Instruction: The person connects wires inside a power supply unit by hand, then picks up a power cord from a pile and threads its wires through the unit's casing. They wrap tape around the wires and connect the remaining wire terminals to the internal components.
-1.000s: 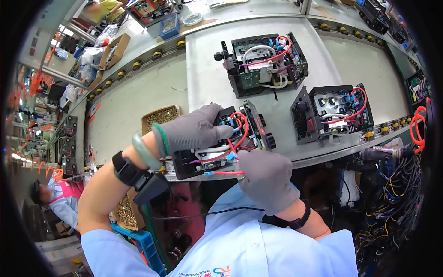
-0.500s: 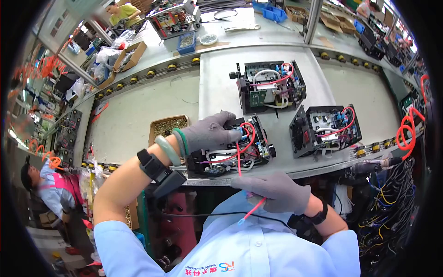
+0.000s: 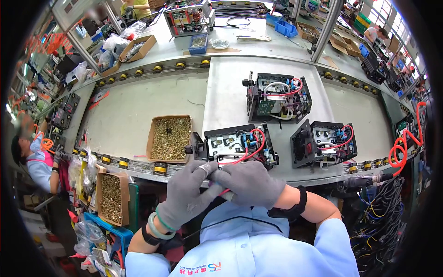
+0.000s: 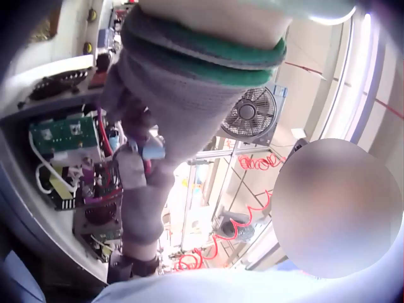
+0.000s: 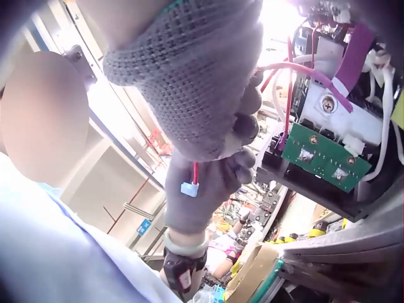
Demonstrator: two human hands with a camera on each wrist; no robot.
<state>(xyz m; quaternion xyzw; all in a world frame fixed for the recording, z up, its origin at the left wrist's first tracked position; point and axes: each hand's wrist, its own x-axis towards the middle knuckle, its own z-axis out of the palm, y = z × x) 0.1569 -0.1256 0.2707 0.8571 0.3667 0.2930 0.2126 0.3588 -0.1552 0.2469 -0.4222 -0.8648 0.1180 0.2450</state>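
Observation:
Both gloved hands meet at the front edge of the bench, just below an open black unit (image 3: 226, 142) with a looped red wire (image 3: 261, 138). The right hand (image 3: 251, 184) grips the red wire with curled fingers. Against its fingertips, the left hand (image 3: 187, 194) pinches the wire too. In the right wrist view, a short wire end with a pale blue connector (image 5: 189, 189) hangs below the right hand (image 5: 183, 82), in front of the left hand (image 5: 196, 196). The connector (image 4: 153, 151) also shows between the hands in the left wrist view. Fingers partly hide the wire.
Two more open units (image 3: 279, 99) (image 3: 324, 144) stand behind and to the right. Left of the near unit is a box of small brass-coloured parts (image 3: 170, 138); a similar box (image 3: 112, 198) sits lower left. A coiled orange hose (image 3: 399, 152) hangs at right.
The left hand has come off the near unit and moved down to the right hand at the wire. The right hand has shifted up and left. The unit now sits turned differently, its top uncovered.

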